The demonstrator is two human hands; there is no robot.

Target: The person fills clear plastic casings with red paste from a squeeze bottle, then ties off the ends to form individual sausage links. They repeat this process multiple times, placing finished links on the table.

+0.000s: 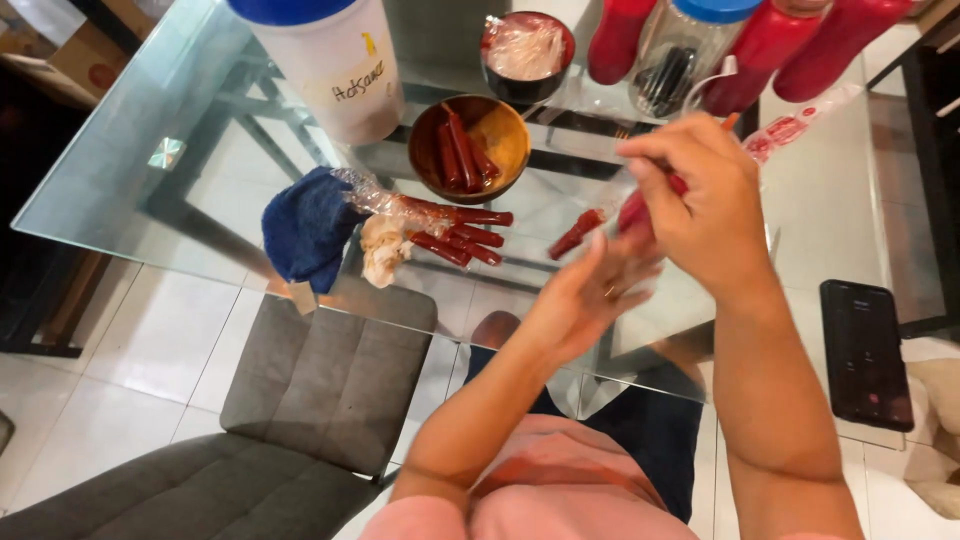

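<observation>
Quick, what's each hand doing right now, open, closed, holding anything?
Left hand: open, fingers spread, touching the lower end of a red filled tube.
Right hand: closed on the tube's upper end.

Bright, even indoor light; glare on glass table (130, 190) (hands motion-blurred), wide-angle edges.

Your hands (650, 235) over worktop (120, 170); bowl (470, 147) behind, cloth (305, 228) left, phone (865, 352) right, chair (300, 400) below.
</observation>
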